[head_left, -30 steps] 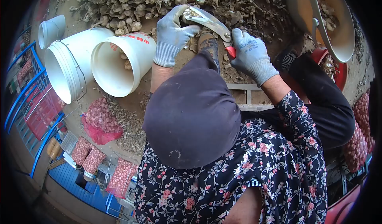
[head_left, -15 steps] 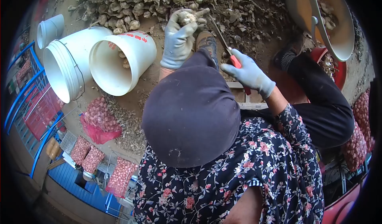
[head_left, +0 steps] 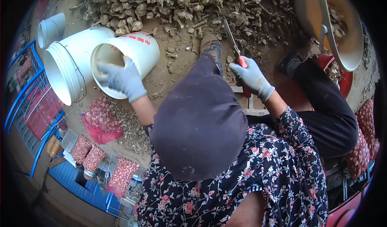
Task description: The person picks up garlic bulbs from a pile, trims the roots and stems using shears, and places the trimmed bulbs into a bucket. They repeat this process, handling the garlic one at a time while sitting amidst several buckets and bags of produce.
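My gloved left hand (head_left: 124, 80) is at the mouth of the white bucket with red lettering (head_left: 146, 53), which lies on its side. Its fingers point into the opening and are blurred, so whether they hold anything is unclear. In my gloved right hand (head_left: 254, 78) is a pair of shears (head_left: 231, 37) with red handles, the long metal blades pointing up and away over the dirt. Beyond my shoe lies a heap of garlic bulbs (head_left: 139, 5) with dry stalks and leaves.
Two more white buckets (head_left: 80, 53) lie at the left. A large pale tub (head_left: 342, 29) leans at the upper right above a red basin (head_left: 346, 76). Net sacks of garlic (head_left: 122, 176) stand at the lower left, others at the right edge.
My left hand has moved left and down from the heap to the bucket's mouth; the garlic bulb it held is no longer visible. My right hand stays nearly in place with the shears.
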{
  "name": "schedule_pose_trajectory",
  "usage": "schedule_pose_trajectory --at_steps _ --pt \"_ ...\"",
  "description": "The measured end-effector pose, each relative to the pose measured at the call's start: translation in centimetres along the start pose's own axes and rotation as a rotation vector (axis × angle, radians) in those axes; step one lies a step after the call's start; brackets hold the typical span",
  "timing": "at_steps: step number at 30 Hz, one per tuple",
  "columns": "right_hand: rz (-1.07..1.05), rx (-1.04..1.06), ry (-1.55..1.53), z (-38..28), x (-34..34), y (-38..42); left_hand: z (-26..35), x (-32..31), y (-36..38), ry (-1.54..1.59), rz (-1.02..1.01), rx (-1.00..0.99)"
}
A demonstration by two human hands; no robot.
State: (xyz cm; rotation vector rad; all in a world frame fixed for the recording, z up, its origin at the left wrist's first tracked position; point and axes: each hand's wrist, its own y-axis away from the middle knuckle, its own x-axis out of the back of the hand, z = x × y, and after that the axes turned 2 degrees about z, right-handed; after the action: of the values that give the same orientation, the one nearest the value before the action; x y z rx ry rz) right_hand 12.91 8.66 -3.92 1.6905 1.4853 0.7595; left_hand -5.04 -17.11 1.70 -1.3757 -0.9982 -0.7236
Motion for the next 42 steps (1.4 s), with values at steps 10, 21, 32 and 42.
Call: schedule_pose_trajectory --at_steps 10,21,32,42 --pt "0.069 0.075 0.459 -1.6 0.4 -0.2 16.5 -15.1 0.7 0.145 -0.860 -0.198" --pt "-0.016 0.406 0.607 -3.6 1.3 -3.0 8.0 -8.5 3.3 1.173 -0.986 -0.162" --pt "0.136 0.395 0.473 -2.7 0.4 0.8 7.6 -5.0 4.0 0.904 -0.568 -0.403" --pt "0.159 0.391 0.800 -2.5 -0.2 2.9 8.9 -2.9 5.8 2.005 -1.178 0.365"
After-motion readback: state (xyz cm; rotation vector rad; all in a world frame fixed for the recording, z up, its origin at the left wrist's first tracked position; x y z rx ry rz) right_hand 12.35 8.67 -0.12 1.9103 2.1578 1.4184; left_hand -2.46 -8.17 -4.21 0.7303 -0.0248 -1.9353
